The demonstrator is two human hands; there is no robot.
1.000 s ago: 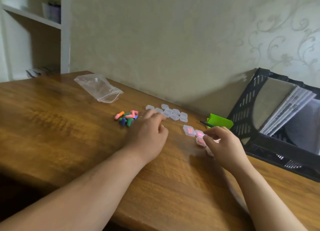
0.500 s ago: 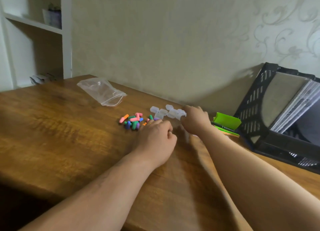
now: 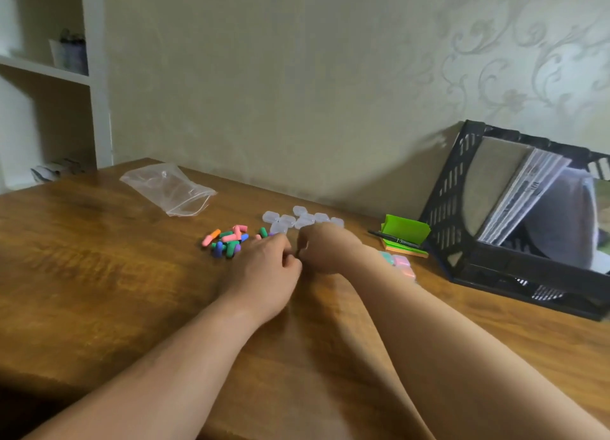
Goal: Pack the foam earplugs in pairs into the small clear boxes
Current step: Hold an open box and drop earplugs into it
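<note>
A heap of coloured foam earplugs (image 3: 227, 241) lies on the wooden table (image 3: 99, 274), just left of my left hand (image 3: 267, 268). Several empty small clear boxes (image 3: 302, 220) sit in a cluster behind both hands. My left hand rests on the table with its fingers curled; what they hold is hidden. My right hand (image 3: 326, 248) meets it fingertip to fingertip, its fingers curled round what looks like one clear box, mostly hidden. Filled boxes (image 3: 401, 264) with pink and green plugs show past my right forearm.
A clear zip bag (image 3: 168, 188) lies at the back left. A green notepad (image 3: 406, 231) with a black pen (image 3: 392, 239) sits beside a black file rack (image 3: 462, 208) against the wall at the right. A white shelf (image 3: 46, 73) stands beyond the table's left end.
My right hand left the filled boxes, reached to the cluster of empty boxes, then drew back to meet my left hand. My left hand stayed near the earplugs.
</note>
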